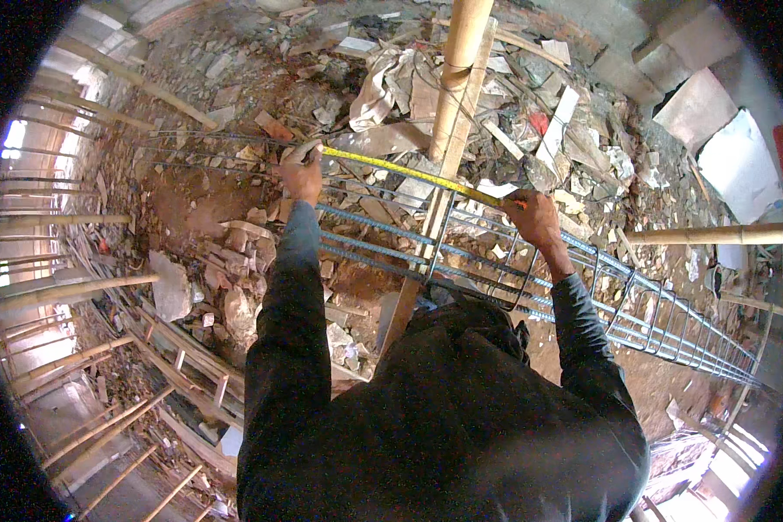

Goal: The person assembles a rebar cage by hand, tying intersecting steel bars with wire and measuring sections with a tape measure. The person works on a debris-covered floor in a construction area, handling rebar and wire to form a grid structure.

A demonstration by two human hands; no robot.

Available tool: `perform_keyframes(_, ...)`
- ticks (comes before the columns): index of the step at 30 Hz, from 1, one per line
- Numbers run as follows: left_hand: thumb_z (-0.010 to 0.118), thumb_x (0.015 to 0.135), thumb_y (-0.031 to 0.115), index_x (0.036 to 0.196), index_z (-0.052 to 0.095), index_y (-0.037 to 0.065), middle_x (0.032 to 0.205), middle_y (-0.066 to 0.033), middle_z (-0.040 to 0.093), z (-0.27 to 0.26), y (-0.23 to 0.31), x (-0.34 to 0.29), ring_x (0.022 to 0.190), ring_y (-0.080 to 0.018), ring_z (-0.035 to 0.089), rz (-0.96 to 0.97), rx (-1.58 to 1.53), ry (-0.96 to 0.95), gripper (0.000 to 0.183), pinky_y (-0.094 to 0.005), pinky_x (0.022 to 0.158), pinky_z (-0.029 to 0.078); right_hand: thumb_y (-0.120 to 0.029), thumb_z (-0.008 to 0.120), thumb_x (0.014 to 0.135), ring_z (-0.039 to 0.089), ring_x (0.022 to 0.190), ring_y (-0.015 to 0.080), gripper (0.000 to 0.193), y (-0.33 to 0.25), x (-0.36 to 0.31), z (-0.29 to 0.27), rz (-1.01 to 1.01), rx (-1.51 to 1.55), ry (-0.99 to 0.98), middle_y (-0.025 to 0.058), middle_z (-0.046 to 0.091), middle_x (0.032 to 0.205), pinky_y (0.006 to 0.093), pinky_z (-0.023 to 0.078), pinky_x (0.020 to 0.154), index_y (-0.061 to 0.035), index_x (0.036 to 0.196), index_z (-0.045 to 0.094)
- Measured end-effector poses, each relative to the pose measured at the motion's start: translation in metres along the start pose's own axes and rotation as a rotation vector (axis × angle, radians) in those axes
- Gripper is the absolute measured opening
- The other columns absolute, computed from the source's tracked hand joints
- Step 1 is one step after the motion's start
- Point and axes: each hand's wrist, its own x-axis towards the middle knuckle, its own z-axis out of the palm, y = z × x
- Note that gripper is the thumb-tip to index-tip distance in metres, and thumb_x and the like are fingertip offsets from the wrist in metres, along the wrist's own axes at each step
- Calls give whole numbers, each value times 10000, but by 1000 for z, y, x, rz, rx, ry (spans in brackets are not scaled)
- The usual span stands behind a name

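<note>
A yellow tape measure [400,166] is stretched nearly straight between my two hands, sloping down to the right. My left hand [302,178] is closed on its left end. My right hand [538,219] is closed round the other end, where a bit of orange shows; its fingers hide most of what they grip. Below the tape runs a rebar cage [618,300] of long ribbed bars with square stirrups. Several stirrups are grouped toward the right, while the bars' left part is barer. One stirrup [440,233] stands beside a wooden support under the tape.
A bamboo post [461,83] with a wooden batten rises just beyond the tape. Rubble and broken boards [565,130] cover the ground. More bamboo poles [87,291] stand at the left, and one pole [709,235] juts in from the right. White panels [739,165] lean at the far right.
</note>
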Motion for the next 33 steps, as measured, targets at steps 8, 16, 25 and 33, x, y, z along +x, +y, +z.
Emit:
perform_keyframes(8, 754, 935, 168, 1094, 791, 40, 1091, -81, 789, -4, 7, 1, 994, -229, 727, -156, -126, -96, 208, -378, 928, 562, -377, 737, 912, 754, 810, 287, 326, -5, -3, -1, 1, -18, 45, 129, 777, 866, 403, 574, 773, -87, 1045, 805)
perform_keyframes(16, 764, 925, 105, 1074, 784, 11, 1108, -134, 778, -27, 31, 5, 937, -235, 725, 41, -238, 29, 178, -373, 860, 561, -349, 735, 921, 760, 871, 311, 313, -23, -13, -8, -48, 63, 31, 157, 783, 955, 403, 577, 801, -76, 1059, 800)
perform_keyframes(25, 776, 881, 65, 1076, 794, 30, 1073, -107, 794, -161, 11, -73, 953, -197, 730, -26, -121, -144, 199, -330, 901, 548, -285, 715, 922, 730, 846, 397, 206, -59, -106, 10, -112, 143, -164, 154, 762, 949, 470, 592, 740, -112, 1009, 787)
perform_keyframes(33, 784, 845, 95, 1074, 802, 84, 1055, -103, 791, -157, -26, -120, 934, -210, 737, -142, -139, -84, 230, -339, 860, 568, -341, 734, 934, 741, 964, 340, 332, -62, -127, 27, 71, 59, -290, 197, 766, 1043, 419, 567, 860, -57, 1097, 788)
